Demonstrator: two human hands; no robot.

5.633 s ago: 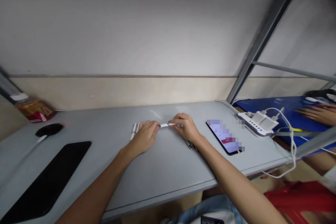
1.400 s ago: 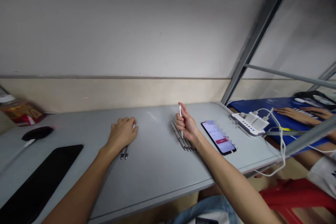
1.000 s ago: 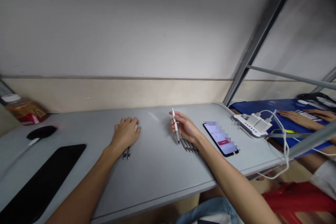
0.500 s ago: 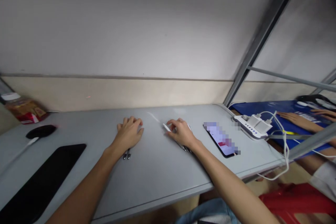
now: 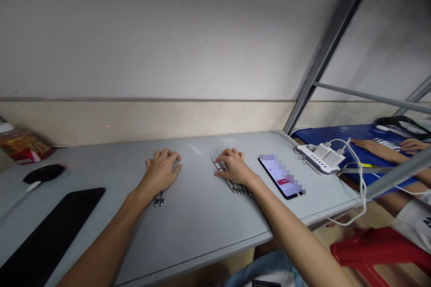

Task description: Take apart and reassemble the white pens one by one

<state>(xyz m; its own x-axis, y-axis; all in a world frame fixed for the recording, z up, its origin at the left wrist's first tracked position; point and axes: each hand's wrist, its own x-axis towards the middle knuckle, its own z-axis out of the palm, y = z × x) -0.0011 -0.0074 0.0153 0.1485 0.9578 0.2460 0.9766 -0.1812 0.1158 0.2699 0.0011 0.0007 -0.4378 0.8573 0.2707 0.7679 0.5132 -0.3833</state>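
Left hand point(image 5: 160, 171) is relaxed, thumb spread, over two pens point(image 5: 162, 200), and right hand point(image 5: 235, 167) touches the outer pen point(image 5: 230, 184) of the row of pens point(image 5: 239, 187) beneath it, grip undeterminable; a sideways brush of those fingers could roll that pen away.

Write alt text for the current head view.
A person's right hand lies over a row of pens on a gray desk; two pen tips show from under the left hand. A lit phone and power strip sit to the right.
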